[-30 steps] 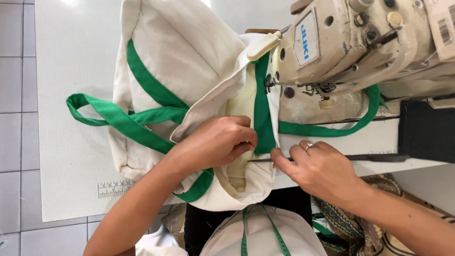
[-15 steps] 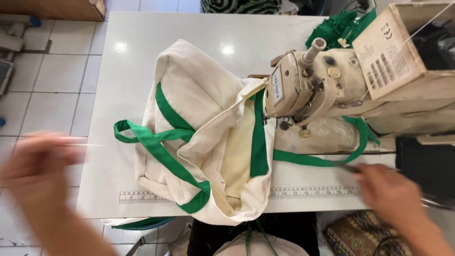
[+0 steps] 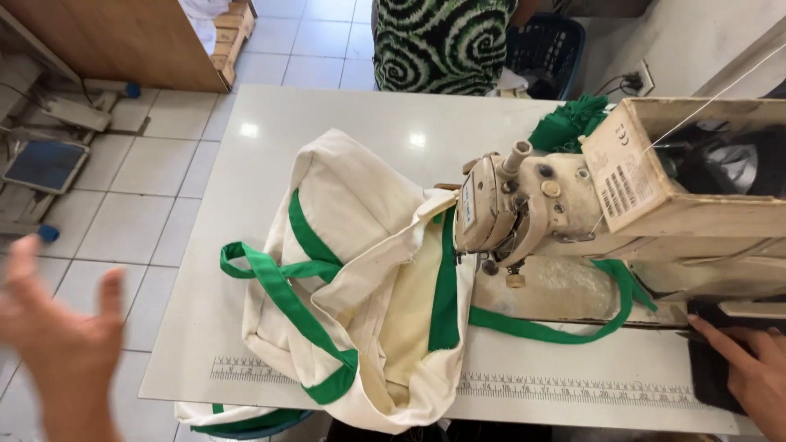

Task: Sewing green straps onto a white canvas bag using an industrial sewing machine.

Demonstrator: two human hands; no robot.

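Note:
A cream cloth bag (image 3: 360, 270) with green straps (image 3: 278, 286) lies on the white sewing table (image 3: 270, 139), its green-edged rim under the head of a beige sewing machine (image 3: 532, 205). My left hand (image 3: 61, 344) is raised off the table's left side, blurred, fingers spread, holding nothing. My right hand (image 3: 749, 381) rests at the table's right front corner, its fingers on a dark object (image 3: 708, 372) beside the machine. Neither hand touches the bag.
A person in a green-and-black patterned garment (image 3: 442, 41) stands beyond the table's far edge. Green fabric (image 3: 569, 123) is piled behind the machine. Rulers (image 3: 565, 389) run along the table's front edge. The tiled floor (image 3: 123, 196) and a wooden cabinet (image 3: 123, 41) lie to the left.
Both hands left the bag's rim and moved apart, the left out past the table's left side, the right to the right front corner. The view pulled back and up.

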